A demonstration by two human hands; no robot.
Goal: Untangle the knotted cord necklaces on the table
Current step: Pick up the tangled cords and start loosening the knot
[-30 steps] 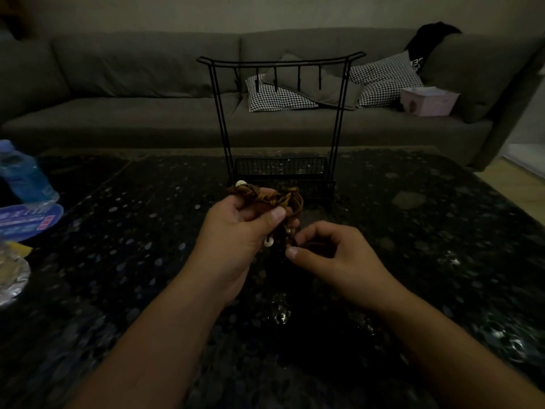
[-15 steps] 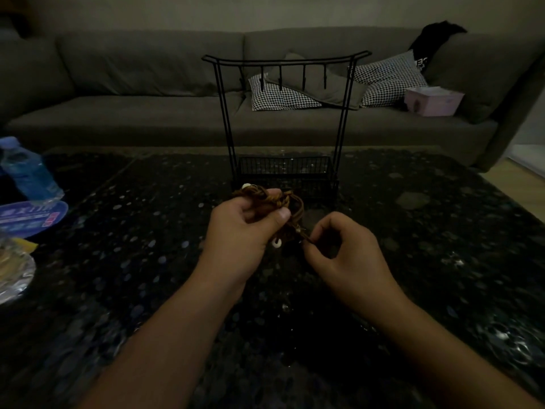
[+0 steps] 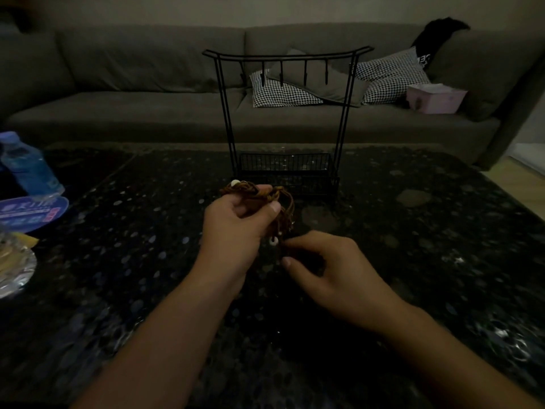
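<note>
Fingers and thumb of the left hand [image 3: 236, 225] curl round a brown tangle of cord necklaces [image 3: 265, 199], lifted above the middle of the tabletop [image 3: 413, 246], loose strands and a white bead [image 3: 273, 241] dangling below. Just beneath, the right hand [image 3: 333, 270] hovers with fingers bent; whether they pinch a strand I cannot tell in the dim light. Behind stands a black wire rack [image 3: 286, 119]; a blue bottle [image 3: 29, 166] sits near the left edge.

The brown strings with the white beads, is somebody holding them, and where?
Yes. The left hand grips the bundle of cord necklaces at its bunched top, thumb over the cords. The right hand curls by the hanging ends; whether it pinches one cannot be told.
</note>
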